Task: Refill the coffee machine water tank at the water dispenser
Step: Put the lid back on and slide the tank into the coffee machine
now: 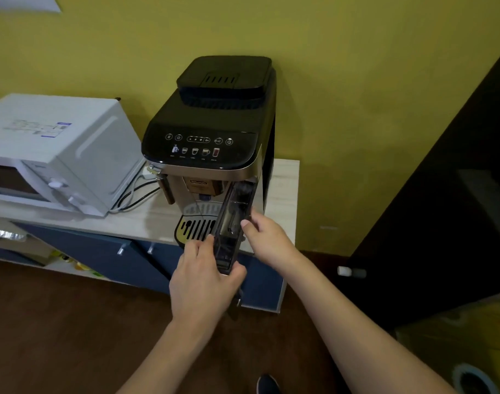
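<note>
From the head camera, a black coffee machine (211,132) stands on a pale worktop (282,189) against a yellow wall (356,81). Its drip grate (196,227) sticks out at the front edge. A white microwave (55,155) sits to the left of the machine, with cables (135,194) lying between them.

The water tank (231,226) is dark and see-through. It is partly pulled out of the machine's right side, and its front end hangs past the worktop edge.

The left hand (203,282) has a closed grip on the tank's front end, with its thumb on the right and its fingers (199,247) on the left side. The right hand (267,237) holds the tank's right side, with its thumb (250,227) pressed on the top edge.

Below the worktop are blue cabinet doors (106,257) and a brown floor (72,331). A dark shoe (267,385) shows at the bottom.
</note>
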